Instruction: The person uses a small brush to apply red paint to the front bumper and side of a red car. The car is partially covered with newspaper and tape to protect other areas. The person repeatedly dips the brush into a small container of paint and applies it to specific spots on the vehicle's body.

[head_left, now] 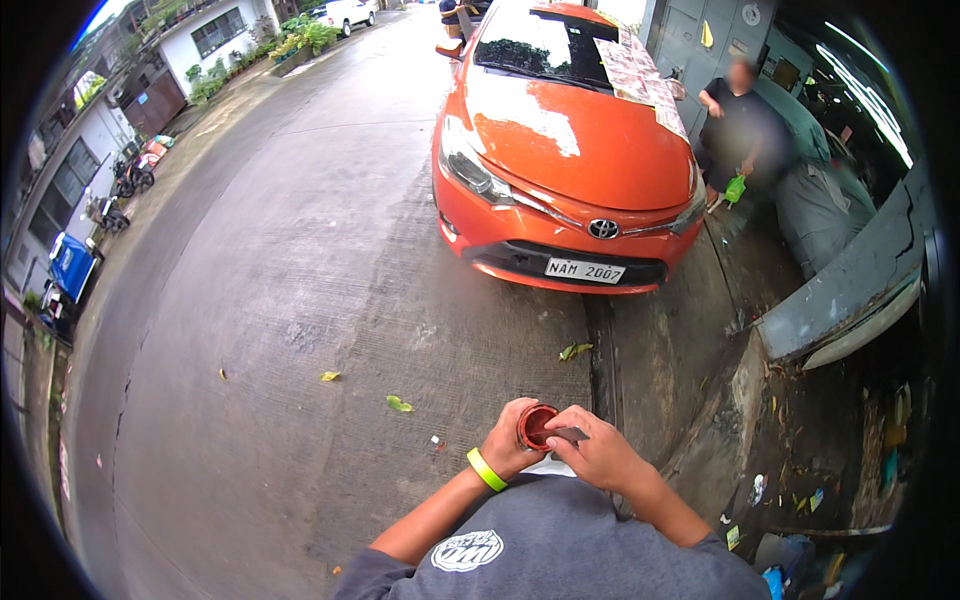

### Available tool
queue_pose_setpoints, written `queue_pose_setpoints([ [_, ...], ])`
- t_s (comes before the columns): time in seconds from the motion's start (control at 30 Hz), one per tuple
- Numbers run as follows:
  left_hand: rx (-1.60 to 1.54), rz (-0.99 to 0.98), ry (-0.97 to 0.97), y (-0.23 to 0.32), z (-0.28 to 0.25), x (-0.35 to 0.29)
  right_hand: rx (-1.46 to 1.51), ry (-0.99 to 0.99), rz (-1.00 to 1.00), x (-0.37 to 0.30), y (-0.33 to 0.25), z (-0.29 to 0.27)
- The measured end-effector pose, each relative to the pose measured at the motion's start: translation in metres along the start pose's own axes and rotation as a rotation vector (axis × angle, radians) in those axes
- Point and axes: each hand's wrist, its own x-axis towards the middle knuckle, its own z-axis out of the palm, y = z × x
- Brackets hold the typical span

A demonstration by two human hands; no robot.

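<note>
Close to my body, my left hand (507, 446) is wrapped round a small open can (522, 424), with a yellow-green band on that wrist. The inside of the can is reddish brown. From the other side my right hand (602, 452) pinches a flat dark scraper-like piece (570, 434). Its far end reaches into the can's mouth, and the fingers are at the rim. How deep the piece goes I cannot tell. Ahead stands an orange car (580, 150), front toward me, apart from both hands.
Paper sheets (635, 72) lie along the car's right side. A person (745, 120) with a green item (735, 188) stands right of it; another person (452, 25) is by its far left. A grey panel (840, 280) juts in at right. Leaves (398, 403) dot the pavement.
</note>
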Motion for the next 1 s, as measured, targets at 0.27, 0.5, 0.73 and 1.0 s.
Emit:
queue_pose_setpoints([
  [0.27,-0.008,-0.069,0.065,0.015,-0.008,-0.021,-0.016,-0.006,-0.285,0.006,-0.005,0.006],
  [0.5,0.136,0.035,0.155,0.025,-0.01,-0.025,-0.077,0.1,-0.287,0.006,0.0,0.005],
  [0.73,0.187,0.094,0.176,0.043,-0.011,-0.014,-0.081,0.105,-0.322,-0.004,-0.004,-0.002],
  [1.0,0.155,0.097,0.155,0.046,-0.005,-0.016,-0.108,0.138,-0.322,-0.01,-0.007,-0.009],
])
